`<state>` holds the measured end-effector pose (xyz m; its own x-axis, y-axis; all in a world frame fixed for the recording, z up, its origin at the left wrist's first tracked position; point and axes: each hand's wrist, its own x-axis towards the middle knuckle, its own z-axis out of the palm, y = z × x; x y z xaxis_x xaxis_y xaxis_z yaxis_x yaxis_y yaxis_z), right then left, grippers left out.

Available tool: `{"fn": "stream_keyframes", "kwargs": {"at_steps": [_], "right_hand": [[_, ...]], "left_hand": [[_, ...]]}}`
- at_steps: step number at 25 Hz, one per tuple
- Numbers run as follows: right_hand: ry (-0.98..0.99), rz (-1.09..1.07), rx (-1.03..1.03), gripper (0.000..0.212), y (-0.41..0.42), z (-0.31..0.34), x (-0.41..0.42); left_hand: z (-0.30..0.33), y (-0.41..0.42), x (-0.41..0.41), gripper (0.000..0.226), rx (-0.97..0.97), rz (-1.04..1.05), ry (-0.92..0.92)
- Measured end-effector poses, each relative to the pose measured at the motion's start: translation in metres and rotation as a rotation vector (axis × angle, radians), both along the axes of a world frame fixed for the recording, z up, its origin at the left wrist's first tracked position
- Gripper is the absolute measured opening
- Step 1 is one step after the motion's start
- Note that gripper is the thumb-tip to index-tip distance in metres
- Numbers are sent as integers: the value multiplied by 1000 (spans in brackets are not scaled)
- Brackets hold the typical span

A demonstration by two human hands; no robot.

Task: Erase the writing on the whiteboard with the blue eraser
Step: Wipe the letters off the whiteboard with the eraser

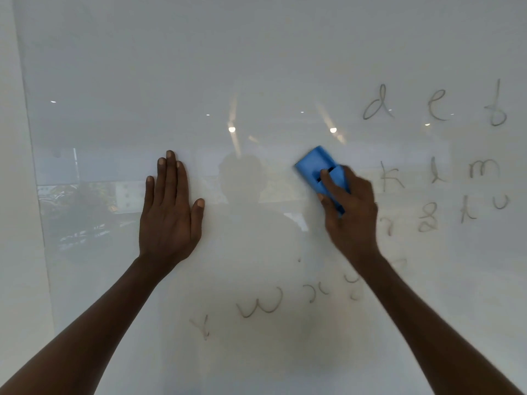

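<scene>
While the left hand (168, 206) lies flat and fully spread against the whiteboard (256, 67), the right hand (349, 206) grips the blue eraser (318, 166), pressing it to the board mid-frame, just left of the remaining handwritten letters (433, 169).

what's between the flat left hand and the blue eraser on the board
In the head view, only bare wiped whiteboard lies between the left hand and the blue eraser: no letters, just glare and a dim reflection.

Pale wall strip (17, 195) at left; reflected ceiling lights (231, 129) glint.
</scene>
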<state>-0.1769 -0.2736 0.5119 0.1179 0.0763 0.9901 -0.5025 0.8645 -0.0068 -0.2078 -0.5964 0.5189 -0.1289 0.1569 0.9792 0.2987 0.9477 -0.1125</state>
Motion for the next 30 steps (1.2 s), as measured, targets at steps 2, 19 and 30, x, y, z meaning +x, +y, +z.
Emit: {"fn": "stream_keyframes", "kwargs": {"at_steps": [2,19,30], "right_hand": [[-27,37,33,41,-35,-26,3],[-229,27,416,35,-114,-122,17],[-234,-37,-139,49,22,-80,28]], "left_hand": [[0,-1,0,69,-8,-13,-6],[-69,-39,4,70,-95,-9,-89],[-70,-37,8,69,-90,-1,-65]]}}
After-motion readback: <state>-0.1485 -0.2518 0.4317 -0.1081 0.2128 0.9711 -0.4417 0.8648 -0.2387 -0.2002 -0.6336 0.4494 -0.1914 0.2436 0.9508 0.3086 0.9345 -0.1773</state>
